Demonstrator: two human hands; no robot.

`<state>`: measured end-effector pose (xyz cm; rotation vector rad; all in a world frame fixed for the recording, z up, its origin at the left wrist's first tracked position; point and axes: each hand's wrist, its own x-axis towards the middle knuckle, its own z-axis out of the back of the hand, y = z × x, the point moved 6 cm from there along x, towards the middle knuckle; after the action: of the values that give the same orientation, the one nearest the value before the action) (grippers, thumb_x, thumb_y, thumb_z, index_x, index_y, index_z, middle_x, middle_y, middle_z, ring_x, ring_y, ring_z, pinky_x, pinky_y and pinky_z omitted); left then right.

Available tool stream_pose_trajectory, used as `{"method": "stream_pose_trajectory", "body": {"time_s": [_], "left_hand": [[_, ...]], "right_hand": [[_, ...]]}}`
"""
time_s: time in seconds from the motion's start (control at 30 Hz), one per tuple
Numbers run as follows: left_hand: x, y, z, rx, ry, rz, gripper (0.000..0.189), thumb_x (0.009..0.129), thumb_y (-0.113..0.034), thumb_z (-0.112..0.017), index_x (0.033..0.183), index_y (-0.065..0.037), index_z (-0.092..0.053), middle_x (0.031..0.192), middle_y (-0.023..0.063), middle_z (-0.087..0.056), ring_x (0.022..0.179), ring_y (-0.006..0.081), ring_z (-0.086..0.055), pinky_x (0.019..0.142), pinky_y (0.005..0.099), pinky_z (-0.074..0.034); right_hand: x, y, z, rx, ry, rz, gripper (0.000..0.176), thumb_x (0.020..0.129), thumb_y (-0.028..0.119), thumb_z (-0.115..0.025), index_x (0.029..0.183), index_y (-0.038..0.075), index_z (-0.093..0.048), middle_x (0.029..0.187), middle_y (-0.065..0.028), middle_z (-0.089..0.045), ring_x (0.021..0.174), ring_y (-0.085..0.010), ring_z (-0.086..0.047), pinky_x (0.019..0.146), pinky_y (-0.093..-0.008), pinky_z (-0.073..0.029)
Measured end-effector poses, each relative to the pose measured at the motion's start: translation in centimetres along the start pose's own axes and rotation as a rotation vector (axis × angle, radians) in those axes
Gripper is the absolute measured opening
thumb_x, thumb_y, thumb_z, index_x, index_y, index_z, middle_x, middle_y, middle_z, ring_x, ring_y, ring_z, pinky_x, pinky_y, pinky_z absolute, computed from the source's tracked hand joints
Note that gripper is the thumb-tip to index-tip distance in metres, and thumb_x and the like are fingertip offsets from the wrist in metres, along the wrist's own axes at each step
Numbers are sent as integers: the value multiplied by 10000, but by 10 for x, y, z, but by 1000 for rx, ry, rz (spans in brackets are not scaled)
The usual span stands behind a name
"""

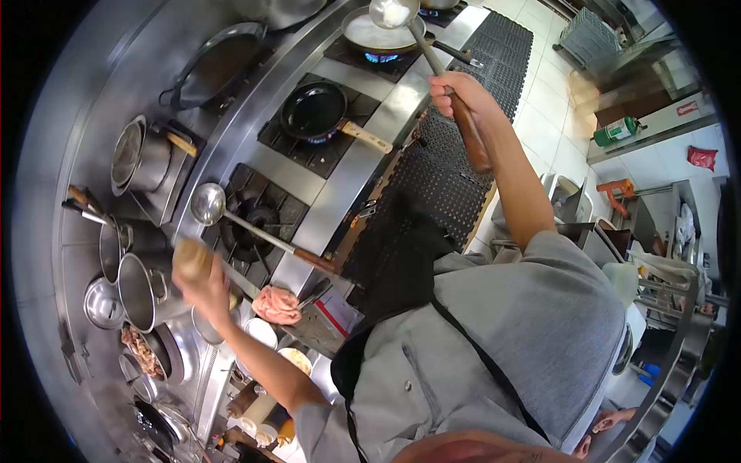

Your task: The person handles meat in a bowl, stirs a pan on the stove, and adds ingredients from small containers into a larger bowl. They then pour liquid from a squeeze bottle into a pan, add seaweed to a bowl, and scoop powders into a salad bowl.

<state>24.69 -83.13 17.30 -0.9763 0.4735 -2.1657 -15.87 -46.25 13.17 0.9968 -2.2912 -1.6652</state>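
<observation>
My right hand (467, 99) is wrapped round the brown wooden handle of a ladle (441, 62). Its bowl, with something white in it, overlaps the far edge of a pan of white liquid (370, 35) above a blue flame. On the opposite side, my left hand (204, 289) is closed round a brownish, rounded object (193, 259), blurred by motion; I cannot tell its kind. Near that hand a second ladle (266, 233) rests across a burner, its bowl empty. A crumpled pink cloth (276, 305) lies close to my left forearm.
A black frying pan (312, 109) with a wooden handle sits over a lit burner. Several steel pots (139, 289) line the back left, beside a pan of cooked meat (141, 351). Black rubber mats (494, 69) cover the floor. Another person's hands (610, 420) show at lower right.
</observation>
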Motion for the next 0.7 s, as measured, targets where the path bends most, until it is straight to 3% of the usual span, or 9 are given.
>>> {"method": "stream_pose_trajectory", "body": {"time_s": [0.07, 0.17, 0.27, 0.37, 0.53, 0.7], "left_hand": [[33, -70, -78, 81, 109, -65, 613, 680, -296, -789, 1155, -34, -504, 976, 184, -655, 893, 315, -647, 818, 397, -483], [79, -154, -200, 194, 320, -173, 597, 669, -281, -745, 1145, -36, -480, 950, 246, -637, 901, 435, -609, 781, 466, -488], [112, -230, -304, 403, 501, -362, 487, 694, -236, -699, 1095, -63, -484, 976, 234, -633, 874, 413, -626, 778, 472, -496], [136, -269, -393, 587, 505, -506, 429, 718, -188, -669, 1096, -72, -504, 1005, 208, -638, 892, 375, -644, 781, 466, -500], [153, -310, -476, 777, 536, -597, 333, 775, -152, -618, 1079, -29, -560, 1034, 158, -654, 924, 318, -660, 824, 439, -482], [166, -327, -489, 819, 564, -582, 250, 809, -124, -575, 1040, -33, -597, 982, 135, -678, 908, 290, -670, 812, 431, -485]], "right_hand": [[27, 6, 31, -43, -19, -14, 117, 847, 113, -567, 779, 58, -489, 636, -10, -495, 503, -97, -477, 428, -255, -423], [70, 7, 78, -130, -31, -61, 91, 792, 105, -575, 775, 34, -522, 634, -36, -526, 489, -118, -498, 436, -282, -452], [101, 14, 109, -224, -19, -114, 92, 776, 103, -570, 744, 34, -519, 617, -40, -519, 483, -128, -495, 435, -292, -454], [132, 13, 130, -301, -18, -161, 113, 770, 102, -569, 707, 30, -510, 611, -47, -517, 483, -139, -497, 436, -301, -453], [174, 18, 153, -384, -64, -173, 154, 767, 112, -574, 682, 10, -495, 582, -72, -518, 461, -174, -510, 420, -338, -452], [196, 17, 167, -491, -138, -192, 183, 796, 133, -568, 689, 2, -501, 568, -89, -519, 446, -203, -517, 411, -359, -449]]}}
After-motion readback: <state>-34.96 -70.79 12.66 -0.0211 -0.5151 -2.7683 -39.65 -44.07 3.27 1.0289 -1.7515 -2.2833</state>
